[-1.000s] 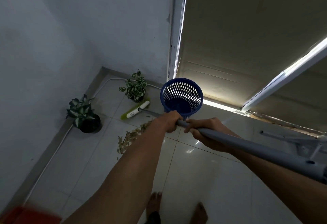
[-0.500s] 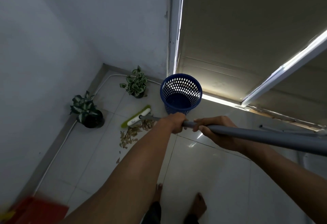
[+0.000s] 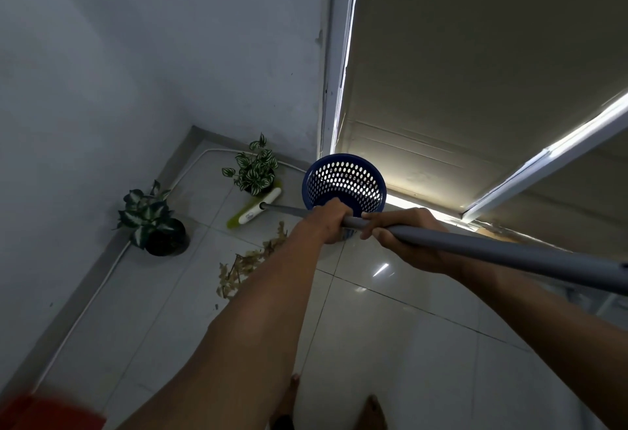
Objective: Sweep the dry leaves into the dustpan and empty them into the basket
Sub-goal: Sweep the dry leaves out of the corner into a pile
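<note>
Dry leaves (image 3: pixel 249 266) lie in a loose pile on the tiled floor (image 3: pixel 390 344), between the dark plant pot (image 3: pixel 166 239) by the left wall and the blue basket (image 3: pixel 343 181) near the far wall. We note one change over the last second: the broom head (image 3: pixel 255 208) has moved off the pile toward the far corner and now sits beyond the leaves, just beside the small potted plant (image 3: pixel 255 168). We judge this to be the reach-back phase of a stroke, with the head placed behind the leaves so a pull can draw them toward us.

Both hands grip the grey broom handle (image 3: pixel 475 246). Our left hand (image 3: pixel 326 222) is wrapped round it lower down, in front of the basket. Our right hand (image 3: pixel 404 239) is curled round it just above, thumb under the shaft.

We see no dustpan clearly; a blurred red shape (image 3: pixel 47 412) sits at the near left floor edge and we cannot tell what it is.
</note>
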Motion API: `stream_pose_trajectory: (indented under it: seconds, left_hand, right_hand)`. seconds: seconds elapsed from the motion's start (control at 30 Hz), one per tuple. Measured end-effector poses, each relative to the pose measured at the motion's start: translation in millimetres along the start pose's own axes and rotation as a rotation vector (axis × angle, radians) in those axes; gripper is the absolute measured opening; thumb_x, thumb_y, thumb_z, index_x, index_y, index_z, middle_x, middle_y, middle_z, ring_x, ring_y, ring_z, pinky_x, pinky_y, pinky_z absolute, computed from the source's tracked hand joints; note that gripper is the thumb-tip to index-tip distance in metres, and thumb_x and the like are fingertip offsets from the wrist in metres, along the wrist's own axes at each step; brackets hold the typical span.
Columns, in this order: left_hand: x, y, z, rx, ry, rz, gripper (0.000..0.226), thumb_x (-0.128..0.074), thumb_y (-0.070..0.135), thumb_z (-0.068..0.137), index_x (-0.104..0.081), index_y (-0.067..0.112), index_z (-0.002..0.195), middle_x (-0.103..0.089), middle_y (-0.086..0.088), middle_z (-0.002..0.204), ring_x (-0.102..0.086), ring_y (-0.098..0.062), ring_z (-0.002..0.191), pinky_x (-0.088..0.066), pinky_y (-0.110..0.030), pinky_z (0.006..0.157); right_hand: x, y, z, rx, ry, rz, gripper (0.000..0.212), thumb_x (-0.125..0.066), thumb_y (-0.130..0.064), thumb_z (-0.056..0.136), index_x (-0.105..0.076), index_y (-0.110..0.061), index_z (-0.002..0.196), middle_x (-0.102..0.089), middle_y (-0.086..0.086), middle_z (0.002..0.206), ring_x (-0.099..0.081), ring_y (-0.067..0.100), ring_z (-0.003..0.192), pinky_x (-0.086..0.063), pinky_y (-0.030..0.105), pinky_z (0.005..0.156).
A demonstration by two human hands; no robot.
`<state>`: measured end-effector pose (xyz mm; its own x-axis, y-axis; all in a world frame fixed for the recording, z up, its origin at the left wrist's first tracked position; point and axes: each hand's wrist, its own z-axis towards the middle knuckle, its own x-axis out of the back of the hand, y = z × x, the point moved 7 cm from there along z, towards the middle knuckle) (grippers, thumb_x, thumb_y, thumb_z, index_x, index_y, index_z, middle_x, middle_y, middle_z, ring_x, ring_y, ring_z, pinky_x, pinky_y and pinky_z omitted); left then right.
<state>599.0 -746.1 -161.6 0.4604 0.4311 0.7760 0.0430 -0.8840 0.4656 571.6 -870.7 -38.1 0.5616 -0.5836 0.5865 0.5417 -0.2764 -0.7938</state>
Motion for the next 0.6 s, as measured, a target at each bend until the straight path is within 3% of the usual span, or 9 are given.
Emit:
stream_pose_trajectory:
  seconds: [0.1,0.2,0.27,0.33,0.43,0.6]
  left_hand:
    - [-7,-7,13,0.027,0.004,-0.020,0.017,-0.055,0.012,0.092,-0.063,0.015,0.107,-0.047,-0.010,0.116,-0.056,-0.032,0.096,-0.041,-0.036,0.074]
    - [-12,-8,18,0.009,-0.009,-0.023,0.016,-0.055,0.010,0.091,-0.064,0.013,0.104,-0.048,-0.010,0.114,-0.055,-0.030,0.093,-0.039,-0.035,0.071]
    - [-16,-6,14,-0.012,-0.043,-0.027,0.015,-0.054,0.005,0.089,-0.063,0.012,0.099,-0.049,-0.009,0.107,-0.056,-0.030,0.093,-0.038,-0.035,0.070]
    - [-19,-4,7,-0.023,-0.070,-0.021,0.019,-0.052,-0.001,0.086,-0.062,0.014,0.093,-0.047,-0.005,0.098,-0.056,-0.030,0.092,-0.039,-0.035,0.069]
    - [-30,3,-7,-0.032,-0.101,-0.026,0.025,-0.052,-0.004,0.083,-0.056,0.021,0.082,-0.052,-0.004,0.092,-0.059,-0.030,0.090,-0.039,-0.035,0.065]
    - [-60,33,-41,-0.046,-0.154,-0.004,0.022,-0.052,0.000,0.088,-0.063,0.012,0.102,-0.059,-0.012,0.109,-0.058,-0.029,0.097,-0.039,-0.034,0.070]
  right_hand:
    - [1,16,9,0.023,-0.008,-0.036,0.033,-0.047,-0.029,0.091,-0.073,-0.009,0.092,-0.074,0.013,0.097,-0.070,0.020,0.084,-0.053,0.016,0.063]
    - [-2,19,9,0.064,-0.029,-0.057,0.036,-0.047,-0.031,0.091,-0.073,-0.006,0.091,-0.073,0.019,0.092,-0.067,0.002,0.069,-0.046,0.009,0.055]
    - [-6,19,5,0.036,-0.053,-0.037,0.047,-0.042,-0.045,0.094,-0.072,-0.008,0.092,-0.073,0.016,0.091,-0.068,0.007,0.070,-0.049,0.014,0.057]
    - [-10,14,0,0.020,-0.055,-0.025,0.053,-0.038,-0.051,0.095,-0.072,-0.010,0.091,-0.074,0.005,0.085,-0.065,0.003,0.066,-0.048,0.012,0.058]
    - [-14,4,-16,0.004,-0.069,-0.005,0.043,-0.044,-0.042,0.095,-0.071,-0.009,0.090,-0.059,-0.026,0.072,-0.055,-0.014,0.059,-0.043,0.003,0.061]
    - [-15,-19,-68,-0.076,-0.111,-0.012,0.027,-0.049,-0.026,0.092,-0.070,-0.010,0.090,-0.068,0.006,0.069,-0.053,-0.007,0.051,-0.039,0.001,0.062]
